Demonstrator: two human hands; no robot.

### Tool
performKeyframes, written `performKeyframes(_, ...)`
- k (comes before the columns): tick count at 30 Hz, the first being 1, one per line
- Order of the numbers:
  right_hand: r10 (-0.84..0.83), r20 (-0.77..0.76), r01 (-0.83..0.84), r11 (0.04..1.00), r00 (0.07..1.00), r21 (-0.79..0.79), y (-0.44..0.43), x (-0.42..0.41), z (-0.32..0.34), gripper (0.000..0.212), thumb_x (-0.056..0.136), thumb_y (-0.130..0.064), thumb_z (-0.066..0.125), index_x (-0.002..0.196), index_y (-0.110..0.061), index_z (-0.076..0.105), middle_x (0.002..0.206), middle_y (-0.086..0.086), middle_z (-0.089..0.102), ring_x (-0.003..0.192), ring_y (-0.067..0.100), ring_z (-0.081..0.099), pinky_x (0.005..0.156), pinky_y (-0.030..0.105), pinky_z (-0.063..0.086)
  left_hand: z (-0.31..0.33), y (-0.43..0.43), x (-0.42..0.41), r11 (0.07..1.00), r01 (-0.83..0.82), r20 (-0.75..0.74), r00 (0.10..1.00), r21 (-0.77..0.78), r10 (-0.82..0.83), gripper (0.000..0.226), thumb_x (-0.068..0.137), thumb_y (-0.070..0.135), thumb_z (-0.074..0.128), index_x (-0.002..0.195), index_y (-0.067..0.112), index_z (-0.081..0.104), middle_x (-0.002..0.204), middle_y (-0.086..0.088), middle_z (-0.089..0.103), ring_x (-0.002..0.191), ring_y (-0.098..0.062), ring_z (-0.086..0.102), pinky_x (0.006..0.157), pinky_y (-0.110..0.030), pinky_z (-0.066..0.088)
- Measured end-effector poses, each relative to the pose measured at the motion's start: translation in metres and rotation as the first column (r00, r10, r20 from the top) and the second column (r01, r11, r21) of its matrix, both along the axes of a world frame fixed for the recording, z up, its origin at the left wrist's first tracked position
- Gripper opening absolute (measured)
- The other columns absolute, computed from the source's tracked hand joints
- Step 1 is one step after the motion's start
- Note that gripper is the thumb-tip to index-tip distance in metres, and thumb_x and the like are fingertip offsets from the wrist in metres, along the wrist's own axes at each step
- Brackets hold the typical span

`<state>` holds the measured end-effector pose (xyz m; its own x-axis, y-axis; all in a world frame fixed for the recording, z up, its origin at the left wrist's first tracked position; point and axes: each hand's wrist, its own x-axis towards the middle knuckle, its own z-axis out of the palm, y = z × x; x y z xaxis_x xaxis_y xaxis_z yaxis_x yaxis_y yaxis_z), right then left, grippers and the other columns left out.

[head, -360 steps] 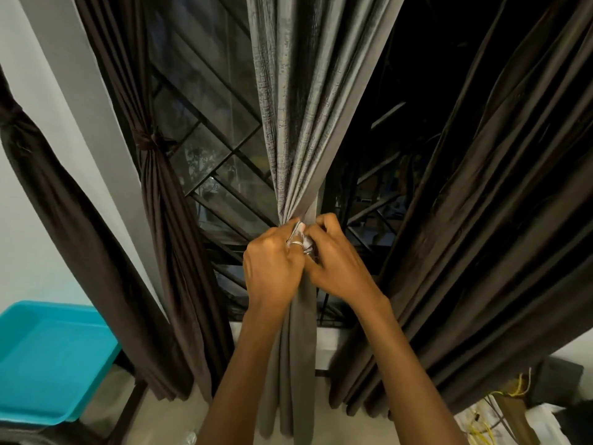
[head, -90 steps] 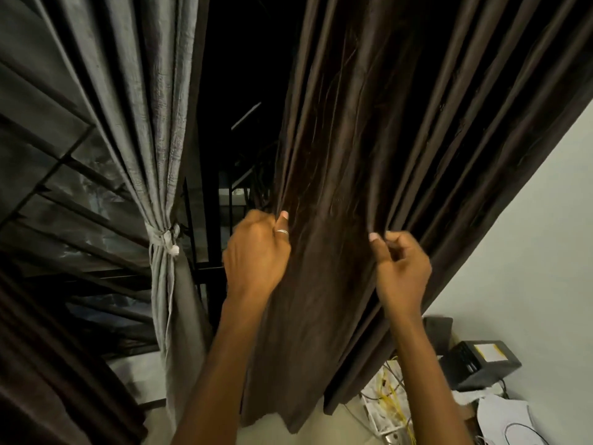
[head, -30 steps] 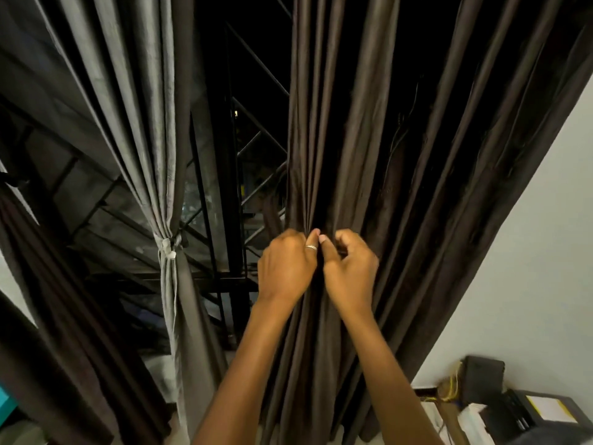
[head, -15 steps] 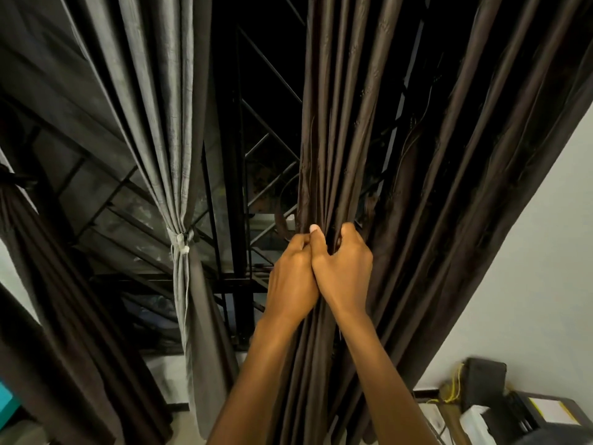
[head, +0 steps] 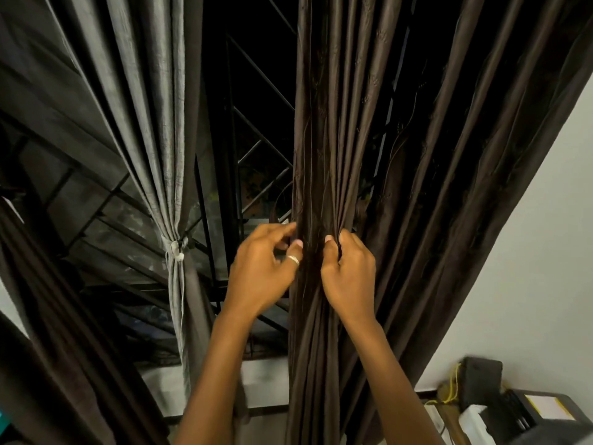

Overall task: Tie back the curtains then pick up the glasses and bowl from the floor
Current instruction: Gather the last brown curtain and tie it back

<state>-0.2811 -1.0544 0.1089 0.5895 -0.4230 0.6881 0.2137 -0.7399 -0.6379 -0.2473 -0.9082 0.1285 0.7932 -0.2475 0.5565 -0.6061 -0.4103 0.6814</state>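
Observation:
A dark brown curtain [head: 314, 155] hangs in the middle, gathered into a narrow bundle of folds. My right hand [head: 349, 271] grips the bundle's right side, fingers curled into the folds. My left hand [head: 261, 271], with a ring on the thumb, pinches the bundle's left edge, thumb in front and fingers reaching behind. More of the brown curtain [head: 465, 187] hangs loose to the right. To the left, a grey curtain [head: 154, 123] is tied back with a white tie [head: 175, 248]. No glasses or bowl are in view.
A metal window grille [head: 256, 155] stands behind the curtains with dark night outside. Another dark brown curtain [head: 54, 332] hangs at the far left. At the lower right, by the white wall [head: 529, 252], sit a black box [head: 481, 377], yellow cables [head: 452, 390] and a printer [head: 529, 415].
My hands, pressed together on the bundle half a second ago, have parted slightly. The left hand has shifted to the left edge and loosened its fingers, while the right hand keeps its grip.

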Motion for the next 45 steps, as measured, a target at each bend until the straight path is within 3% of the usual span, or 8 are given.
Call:
performKeyframes(9,0.090,-0.018,-0.089,0.994,0.996,0.068,-0.003,-0.003,-0.002,0.033,0.104,-0.017,0.054,0.072,-0.018,0.043,0.072,-0.009,0.043,0.058,0.008,0.042,0.055,0.032,0.039,0.048,-0.008,0.046,0.977,-0.206,0.139,0.967,-0.061,0.213,0.046,0.098,0.044,0.057,0.136,0.019,0.056,0.130,0.002,0.056,0.117,-0.014,0.057,0.094,-0.037,0.053)
performKeyframes(15,0.280,-0.049,-0.267,0.946,0.959,0.183,-0.004,-0.004,0.003,0.016,0.103,-0.020,0.056,0.104,-0.010,0.068,0.137,-0.005,0.051,0.116,0.004,0.057,0.099,0.021,0.048,0.034,-0.036,0.027,0.988,0.148,-0.097,0.984,-0.046,-0.152,0.060,0.099,0.052,0.046,0.150,0.021,0.041,0.146,0.004,0.047,0.126,-0.003,0.050,0.102,-0.016,0.042)
performKeyframes(18,0.398,0.000,-0.393,0.906,0.917,0.158,-0.003,-0.007,0.014,0.021,0.102,-0.011,0.056,0.119,-0.010,0.069,0.131,-0.005,0.057,0.121,0.001,0.057,0.102,0.018,0.047,0.033,-0.039,0.023,0.933,0.318,-0.238,0.905,-0.167,-0.351,0.066,0.093,0.065,0.042,0.149,0.029,0.042,0.143,0.011,0.052,0.131,-0.002,0.050,0.113,-0.034,0.042)
performKeyframes(21,0.451,0.018,-0.450,0.884,0.892,0.128,0.000,-0.010,0.020,0.030,0.100,-0.004,0.054,0.128,-0.009,0.064,0.129,-0.004,0.060,0.117,-0.002,0.058,0.097,0.015,0.048,0.038,-0.038,0.013,0.885,0.402,-0.270,0.848,-0.232,-0.456,0.062,0.090,0.059,0.051,0.141,0.025,0.048,0.128,0.012,0.063,0.118,0.003,0.060,0.100,-0.021,0.048)
performKeyframes(31,0.520,-0.155,-0.526,0.850,0.840,0.000,-0.001,-0.004,0.007,0.041,0.093,-0.016,0.056,0.132,-0.010,0.064,0.161,-0.005,0.036,0.146,0.004,0.037,0.117,0.027,0.038,0.037,-0.046,0.008,0.923,0.051,-0.304,0.936,-0.382,-0.177,0.026,0.101,0.021,0.051,0.125,0.018,0.062,0.112,0.005,0.070,0.108,-0.011,0.066,0.099,-0.036,0.052)
performKeyframes(36,0.346,0.005,-0.330,0.890,0.938,0.314,-0.037,0.014,0.021,0.047,0.094,-0.041,0.064,0.139,-0.027,0.057,0.148,-0.010,0.049,0.137,0.003,0.045,0.116,0.040,0.041,0.044,-0.028,0.001,0.859,0.116,-0.372,0.867,-0.499,-0.333,0.024,0.102,0.011,0.050,0.096,0.033,0.060,0.092,0.022,0.067,0.088,0.007,0.066,0.077,-0.009,0.049)
performKeyframes(40,0.652,0.027,-0.518,0.575,0.757,0.634,-0.063,0.038,0.052,0.092,0.076,-0.049,0.083,0.153,-0.023,0.038,0.149,-0.008,0.050,0.140,0.014,0.048,0.103,0.026,0.051,0.045,-0.018,0.000,0.814,0.092,-0.432,0.810,-0.574,-0.396,0.010,0.098,0.012,0.055,0.101,0.022,0.057,0.097,0.013,0.064,0.086,0.004,0.063,0.073,-0.012,0.049)
performKeyframes(45,0.889,0.184,-0.565,0.097,0.420,0.819,-0.068,0.050,0.075,0.087,0.035,-0.039,0.104,0.111,-0.010,0.073,0.110,0.010,0.077,0.104,0.023,0.074,0.082,0.038,0.062,0.048,-0.007,0.000,0.760,0.006,-0.499,0.751,-0.650,-0.433,0.026,0.092,0.009,0.059,0.118,0.006,0.061,0.113,-0.010,0.069,0.104,-0.022,0.067,0.093,-0.036,0.053)
